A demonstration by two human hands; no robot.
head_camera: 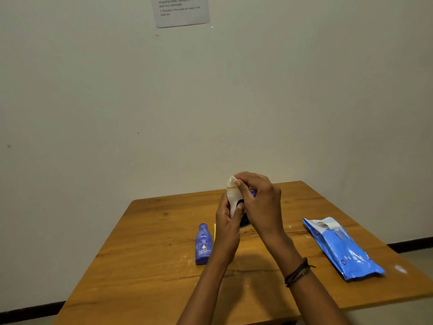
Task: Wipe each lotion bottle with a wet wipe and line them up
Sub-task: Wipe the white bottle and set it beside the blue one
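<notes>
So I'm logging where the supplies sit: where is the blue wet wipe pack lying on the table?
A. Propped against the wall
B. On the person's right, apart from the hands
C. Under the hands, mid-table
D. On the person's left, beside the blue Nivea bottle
B: the blue wet wipe pack lies flat on the wooden table, right of the right hand, touching neither hand.

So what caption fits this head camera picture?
Both hands, left hand and right hand, wipe a white bottle above the table.

Wooden table (152, 242); glossy plastic pack (344, 249)
</notes>
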